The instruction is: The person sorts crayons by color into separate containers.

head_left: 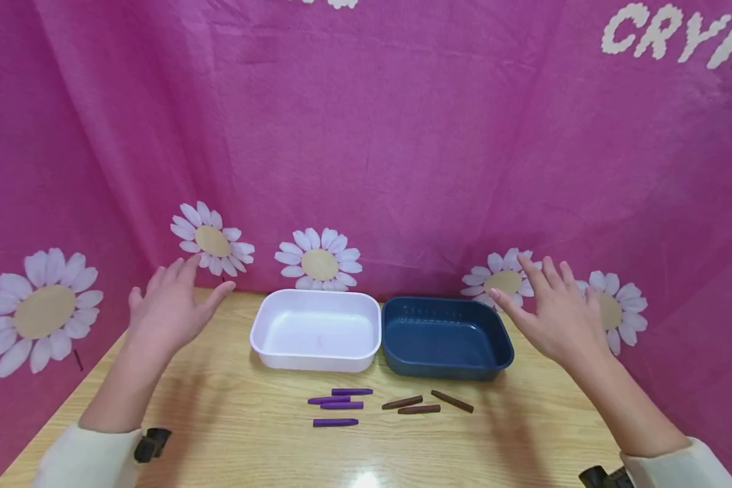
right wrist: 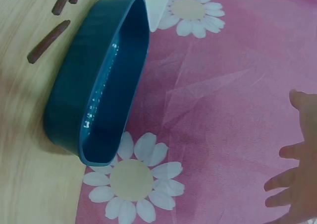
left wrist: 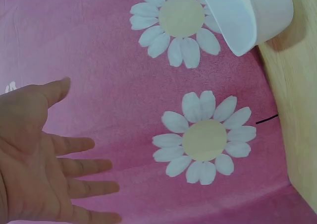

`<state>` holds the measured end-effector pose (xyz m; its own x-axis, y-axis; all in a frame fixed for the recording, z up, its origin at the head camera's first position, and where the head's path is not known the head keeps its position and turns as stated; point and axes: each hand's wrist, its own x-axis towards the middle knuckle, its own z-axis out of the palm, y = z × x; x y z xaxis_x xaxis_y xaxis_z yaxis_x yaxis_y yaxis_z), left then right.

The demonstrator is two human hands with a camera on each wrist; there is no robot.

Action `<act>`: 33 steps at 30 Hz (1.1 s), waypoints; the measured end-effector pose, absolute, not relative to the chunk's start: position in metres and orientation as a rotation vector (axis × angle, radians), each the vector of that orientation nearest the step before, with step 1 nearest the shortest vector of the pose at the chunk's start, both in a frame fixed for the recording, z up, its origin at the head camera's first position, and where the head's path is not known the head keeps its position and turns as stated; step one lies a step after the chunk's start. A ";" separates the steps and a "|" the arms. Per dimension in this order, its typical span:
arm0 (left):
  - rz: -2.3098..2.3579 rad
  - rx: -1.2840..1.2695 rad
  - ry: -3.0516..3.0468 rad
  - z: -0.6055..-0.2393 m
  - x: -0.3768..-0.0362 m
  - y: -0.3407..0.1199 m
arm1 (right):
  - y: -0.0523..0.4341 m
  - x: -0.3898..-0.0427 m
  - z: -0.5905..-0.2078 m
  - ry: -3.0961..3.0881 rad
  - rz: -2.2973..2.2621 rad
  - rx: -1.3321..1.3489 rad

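Note:
My left hand [head_left: 169,312] is raised above the table to the left of a white tray [head_left: 317,364], fingers spread and holding nothing. On the other side, my right hand [head_left: 558,315] hovers beside a dark blue tray [head_left: 448,371], its fingers also spread. Both trays stand side by side with nothing inside. In front of the white tray lie several purple crayons [head_left: 335,423]. Brown crayons [head_left: 419,409], three of them, lie before the blue tray. The right wrist view shows the brown crayons [right wrist: 48,41] near the blue tray [right wrist: 69,80].
A pink cloth [head_left: 366,135] with printed daisies [head_left: 319,265] and white letters hangs behind and beside the wooden table [head_left: 256,434]. Dark straps with small devices [head_left: 152,444] sit at both wrists, by the pale sleeves [head_left: 91,457].

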<state>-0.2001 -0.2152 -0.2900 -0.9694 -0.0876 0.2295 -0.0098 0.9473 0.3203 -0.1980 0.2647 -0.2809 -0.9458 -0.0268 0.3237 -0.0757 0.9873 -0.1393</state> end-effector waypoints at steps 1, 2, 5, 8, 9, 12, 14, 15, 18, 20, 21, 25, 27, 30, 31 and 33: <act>-0.470 0.068 -2.841 -0.291 -0.200 -0.216 | 0.265 -0.198 -0.282 -2.790 0.212 0.084; -0.477 0.065 -2.826 -0.291 -0.200 -0.217 | 0.265 -0.198 -0.283 -2.774 0.214 0.090; -0.513 0.066 -2.785 -0.293 -0.202 -0.220 | 0.264 -0.197 -0.288 -2.729 0.225 0.106; -0.582 0.081 -2.759 -0.296 -0.203 -0.224 | 0.264 -0.197 -0.293 -2.706 0.248 0.122; -0.608 0.086 -2.749 -0.298 -0.204 -0.225 | 0.265 -0.197 -0.294 -2.703 0.258 0.129; -0.714 0.093 -2.726 -0.303 -0.206 -0.228 | 0.266 -0.197 -0.297 -2.701 0.279 0.149; -0.804 0.093 -2.706 -0.306 -0.208 -0.229 | 0.267 -0.196 -0.299 -2.706 0.293 0.156; -0.850 0.093 -2.694 -0.308 -0.209 -0.229 | 0.267 -0.196 -0.300 -2.710 0.300 0.160; -0.977 0.098 -2.667 -0.312 -0.211 -0.230 | 0.270 -0.196 -0.302 -2.728 0.315 0.163; -1.026 0.104 -2.657 -0.316 -0.213 -0.230 | 0.271 -0.195 -0.305 -2.723 0.321 0.170; -1.044 0.103 -2.649 -0.318 -0.214 -0.231 | 0.271 -0.195 -0.306 -2.718 0.322 0.174; -1.088 0.100 -2.626 -0.328 -0.217 -0.232 | 0.272 -0.195 -0.312 -2.710 0.336 0.178; -1.107 0.103 -2.616 -0.333 -0.219 -0.231 | 0.272 -0.194 -0.315 -2.724 0.356 0.170; -1.152 0.118 -2.606 -0.342 -0.222 -0.231 | 0.271 -0.193 -0.320 -2.768 0.397 0.148; -1.167 0.122 -2.598 -0.345 -0.223 -0.231 | 0.271 -0.192 -0.322 -2.783 0.405 0.139; -1.202 0.131 -2.581 -0.352 -0.226 -0.230 | 0.271 -0.192 -0.326 -2.813 0.415 0.127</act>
<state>-0.2258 -0.2296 -0.3519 -0.9537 -0.2029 0.2219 0.0394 0.6474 0.7611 -0.1917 0.2706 -0.3259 -0.9527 -0.0438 0.3006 -0.1288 0.9545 -0.2691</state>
